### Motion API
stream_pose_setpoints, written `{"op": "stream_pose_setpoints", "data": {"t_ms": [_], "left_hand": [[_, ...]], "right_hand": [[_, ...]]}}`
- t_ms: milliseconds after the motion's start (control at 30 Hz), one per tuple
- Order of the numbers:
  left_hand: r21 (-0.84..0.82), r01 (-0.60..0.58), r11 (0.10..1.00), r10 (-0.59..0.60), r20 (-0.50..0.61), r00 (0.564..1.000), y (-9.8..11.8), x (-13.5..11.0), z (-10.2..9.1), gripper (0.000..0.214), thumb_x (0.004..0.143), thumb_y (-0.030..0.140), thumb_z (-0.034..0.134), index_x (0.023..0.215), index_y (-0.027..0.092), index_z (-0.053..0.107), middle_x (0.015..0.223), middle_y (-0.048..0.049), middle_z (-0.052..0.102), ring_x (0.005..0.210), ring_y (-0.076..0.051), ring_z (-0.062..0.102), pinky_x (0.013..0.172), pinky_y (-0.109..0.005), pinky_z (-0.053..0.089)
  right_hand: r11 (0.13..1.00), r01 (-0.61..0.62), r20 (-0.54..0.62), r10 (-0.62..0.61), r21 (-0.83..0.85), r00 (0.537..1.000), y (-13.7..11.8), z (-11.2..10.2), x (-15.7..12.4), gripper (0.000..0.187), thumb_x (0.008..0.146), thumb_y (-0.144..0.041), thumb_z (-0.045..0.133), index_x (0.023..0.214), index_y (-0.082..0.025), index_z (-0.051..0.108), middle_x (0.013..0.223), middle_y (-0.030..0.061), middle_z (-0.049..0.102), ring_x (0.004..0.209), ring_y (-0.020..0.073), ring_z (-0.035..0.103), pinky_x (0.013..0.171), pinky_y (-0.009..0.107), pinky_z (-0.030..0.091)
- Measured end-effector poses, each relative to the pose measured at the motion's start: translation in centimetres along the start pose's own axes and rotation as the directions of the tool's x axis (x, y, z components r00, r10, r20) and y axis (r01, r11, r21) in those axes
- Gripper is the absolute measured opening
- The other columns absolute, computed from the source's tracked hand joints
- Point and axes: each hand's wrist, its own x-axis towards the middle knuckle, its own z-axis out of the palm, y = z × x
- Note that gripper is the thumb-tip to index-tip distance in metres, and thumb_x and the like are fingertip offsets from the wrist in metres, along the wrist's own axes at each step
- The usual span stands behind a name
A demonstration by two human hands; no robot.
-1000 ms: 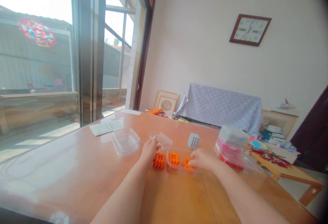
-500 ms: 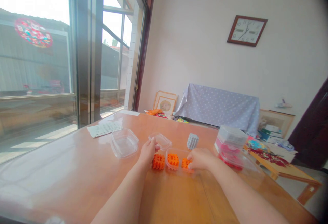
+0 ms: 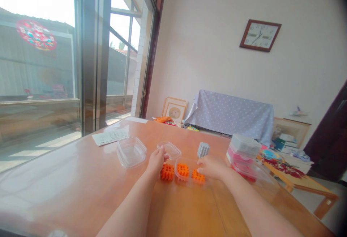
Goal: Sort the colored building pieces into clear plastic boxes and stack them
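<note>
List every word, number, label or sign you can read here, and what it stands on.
"10": wall clock.
"11": wall clock.
"2": wall clock.
The clock's other numerals and small inset panels: too blurred to read surely.
Paper sheet: rows of marks, too small to read.
Round red window decoration: any lettering too blurred.
Orange blocks: no legible text.

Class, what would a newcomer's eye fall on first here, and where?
Probably the bright orange blocks, low at centre between the left hand and the right hand. Next, perhaps, the clock high on the wall at right, then the dotted cloth beyond the table.
</note>
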Motion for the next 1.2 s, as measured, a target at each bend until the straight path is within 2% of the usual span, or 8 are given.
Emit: {"op": "stream_pose_setpoints", "data": {"t_ms": [133, 300, 467, 600, 733, 967, 1100, 1200], "left_hand": [[-0.011, -0.004, 1.0, 0.004, -0.017, 1.0, 0.4, -0.3, 0.0, 0.055, 0.087, 0.065, 0.047, 0.097, 0.014, 0.065, 0.091, -0.0169, 0.075, 0.08, -0.024, 0.069, 0.068, -0.032, 0.048], [-0.03, -0.003, 1.0, 0.001, -0.044, 0.999, 0.5, -0.3, 0.0, 0.053, 0.087, 0.063, 0.048, 0.098, 0.014, 0.065, 0.09, -0.0165, 0.074, 0.082, -0.024, 0.068, 0.071, -0.033, 0.048], [-0.06, -0.017, 0.998, 0.014, -0.059, 0.998, 0.1, 0.1, -0.1, 0.056, 0.085, 0.066, 0.049, 0.096, 0.014, 0.065, 0.088, -0.0153, 0.073, 0.08, -0.024, 0.068, 0.071, -0.034, 0.048], [-0.082, -0.029, 0.996, 0.025, -0.042, 0.999, -0.1, 0.2, -0.1, 0.053, 0.087, 0.064, 0.046, 0.093, 0.014, 0.064, 0.086, -0.0134, 0.072, 0.076, -0.022, 0.067, 0.07, -0.032, 0.048], [-0.097, -0.025, 0.995, 0.021, -0.041, 0.999, -0.2, 0.3, -0.1, 0.05, 0.089, 0.061, 0.046, 0.091, 0.014, 0.063, 0.083, -0.0131, 0.071, 0.075, -0.021, 0.066, 0.068, -0.032, 0.047], [-0.123, -0.01, 0.992, 0.006, -0.036, 0.999, -0.3, 0.4, -0.1, 0.05, 0.088, 0.063, 0.048, 0.091, 0.015, 0.063, 0.081, -0.0138, 0.071, 0.074, -0.022, 0.066, 0.067, -0.032, 0.048], [-0.129, 0.002, 0.992, -0.008, -0.047, 0.999, -0.3, 0.5, -0.1, 0.047, 0.09, 0.059, 0.046, 0.092, 0.015, 0.062, 0.083, -0.0133, 0.071, 0.073, -0.021, 0.066, 0.067, -0.031, 0.048], [-0.124, -0.018, 0.992, 0.01, -0.065, 0.998, -0.1, 0.4, -0.1, 0.045, 0.09, 0.056, 0.047, 0.094, 0.015, 0.063, 0.085, -0.013, 0.071, 0.076, -0.021, 0.066, 0.069, -0.031, 0.048]], "right_hand": [[0.992, 0.013, -0.099, -0.001, 0.128, 0.995, -1.8, -0.9, 0.0, 0.028, 0.085, -0.039, 0.056, 0.106, -0.029, 0.073, 0.1, 0.0044, 0.074, 0.092, 0.0215, 0.066, 0.073, 0.028, 0.04], [0.962, 0.207, -0.19, -0.174, 0.175, 0.966, -6.1, -1.8, 0.1, 0.029, 0.085, -0.035, 0.059, 0.11, -0.027, 0.071, 0.106, 0.0045, 0.071, 0.102, 0.0214, 0.059, 0.085, 0.029, 0.039], [0.945, 0.285, -0.136, -0.265, 0.161, 0.955, -9.6, -1.9, 0.5, 0.039, 0.083, -0.036, 0.062, 0.121, -0.031, 0.067, 0.117, 0.0066, 0.066, 0.108, 0.0251, 0.056, 0.09, 0.034, 0.037], [0.931, 0.363, -0.051, -0.361, 0.034, 0.931, -11.2, -1.7, 1.2, 0.04, 0.076, -0.033, 0.063, 0.116, -0.029, 0.067, 0.109, 0.0074, 0.068, 0.106, 0.0293, 0.056, 0.09, 0.041, 0.036], [0.924, 0.382, 0.002, -0.382, -0.036, 0.924, -12.1, -1.3, 1.9, 0.03, 0.078, -0.036, 0.059, 0.104, -0.025, 0.069, 0.109, 0.0097, 0.069, 0.106, 0.0328, 0.057, 0.09, 0.046, 0.037], [0.924, 0.382, 0.044, -0.381, -0.006, 0.924, -12.6, -1.0, 2.2, 0.021, 0.08, -0.034, 0.055, 0.093, -0.026, 0.069, 0.101, 0.0078, 0.071, 0.1, 0.0304, 0.06, 0.086, 0.043, 0.037], [0.923, 0.383, -0.007, -0.383, 0.039, 0.924, -12.4, -1.3, 2.1, 0.028, 0.077, -0.031, 0.059, 0.103, -0.028, 0.068, 0.102, 0.0061, 0.069, 0.102, 0.0291, 0.057, 0.086, 0.038, 0.036], [0.939, 0.332, -0.075, -0.326, 0.092, 0.942, -11.5, -1.7, 1.9, 0.039, 0.075, -0.03, 0.063, 0.114, -0.03, 0.066, 0.104, 0.0054, 0.067, 0.099, 0.0255, 0.057, 0.084, 0.034, 0.036]]}}
